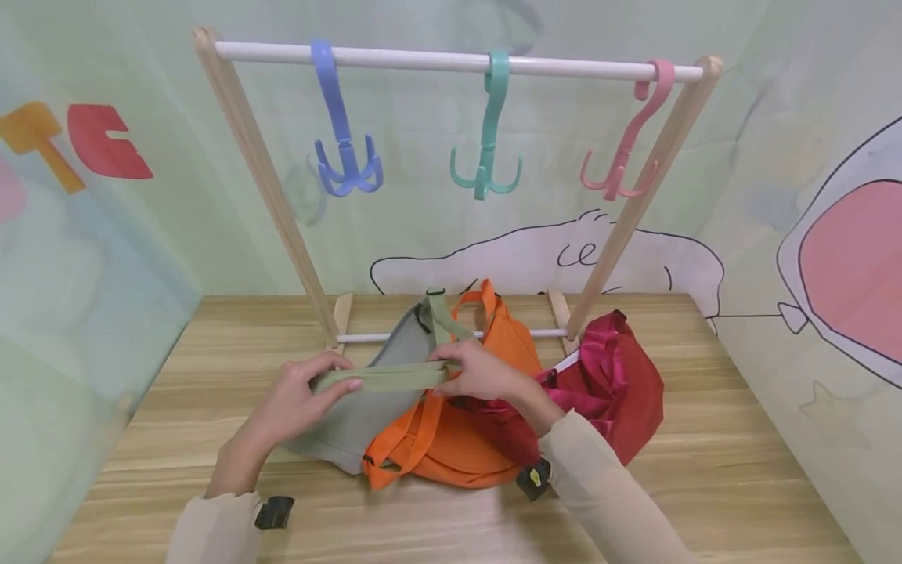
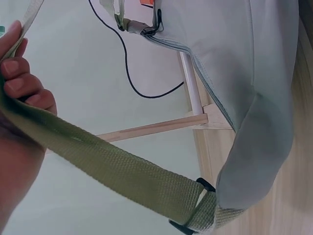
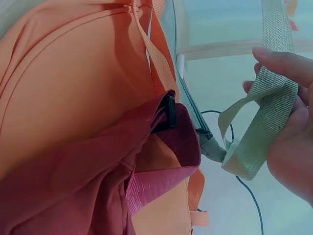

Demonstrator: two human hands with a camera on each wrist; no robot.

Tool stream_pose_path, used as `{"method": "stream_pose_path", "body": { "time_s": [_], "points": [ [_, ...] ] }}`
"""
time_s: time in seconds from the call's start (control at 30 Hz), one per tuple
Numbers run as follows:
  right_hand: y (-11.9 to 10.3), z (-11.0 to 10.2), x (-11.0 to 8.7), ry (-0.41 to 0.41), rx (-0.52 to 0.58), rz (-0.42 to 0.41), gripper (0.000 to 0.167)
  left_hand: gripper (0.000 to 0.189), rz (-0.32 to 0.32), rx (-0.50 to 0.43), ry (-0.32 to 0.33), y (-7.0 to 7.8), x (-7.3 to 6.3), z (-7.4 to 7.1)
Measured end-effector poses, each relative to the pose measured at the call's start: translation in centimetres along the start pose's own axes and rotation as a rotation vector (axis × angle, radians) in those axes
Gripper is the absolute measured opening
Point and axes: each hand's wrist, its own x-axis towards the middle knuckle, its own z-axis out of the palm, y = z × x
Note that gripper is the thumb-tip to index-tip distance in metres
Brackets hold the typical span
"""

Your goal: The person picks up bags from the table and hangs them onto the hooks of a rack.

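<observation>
A light green webbing strap (image 1: 398, 378) is stretched level between my two hands. My left hand (image 1: 287, 401) grips its left end; in the left wrist view, fingers of that hand (image 2: 29, 85) curl round the webbing, which runs to a black buckle (image 2: 205, 184) on the zipped grey bag (image 2: 266, 112). Thumb and fingers of my right hand (image 1: 481, 371) pinch the strap's other end, and the right wrist view shows a loop of webbing (image 3: 274, 117) hanging below that hand (image 3: 293, 142). The grey bag (image 1: 338, 439) lies beneath, partly hidden by the hands.
An orange bag (image 1: 468, 458) and a dark red bag (image 1: 641, 392) lie to the right, overlapping. Behind stands a wooden rack with a white rail (image 1: 416, 59), from which a blue hook (image 1: 344, 157), a green hook (image 1: 488, 157) and a pink hook (image 1: 620, 160) hang.
</observation>
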Motion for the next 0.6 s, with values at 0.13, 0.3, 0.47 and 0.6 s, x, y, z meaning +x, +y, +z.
{"method": "stream_pose_path", "body": {
  "time_s": [0.13,0.3,0.47,0.6],
  "points": [
    [0.1,-0.3,-0.2,0.033,-0.046,0.015,0.026,0.013,-0.009,0.0,0.006,0.0,0.0,-0.2],
    [0.5,-0.8,-0.6,0.067,-0.064,0.038,0.024,0.014,-0.021,0.006,0.017,0.0,-0.2,-0.6],
    [0.8,-1.2,-1.0,0.06,-0.056,0.064,0.023,0.015,-0.009,0.024,0.028,0.0,-0.3,-0.8],
    [0.9,-1.3,-1.1,0.057,-0.065,0.065,0.024,0.016,-0.016,0.02,0.029,-0.1,-0.3,-0.8]
  ]
}}
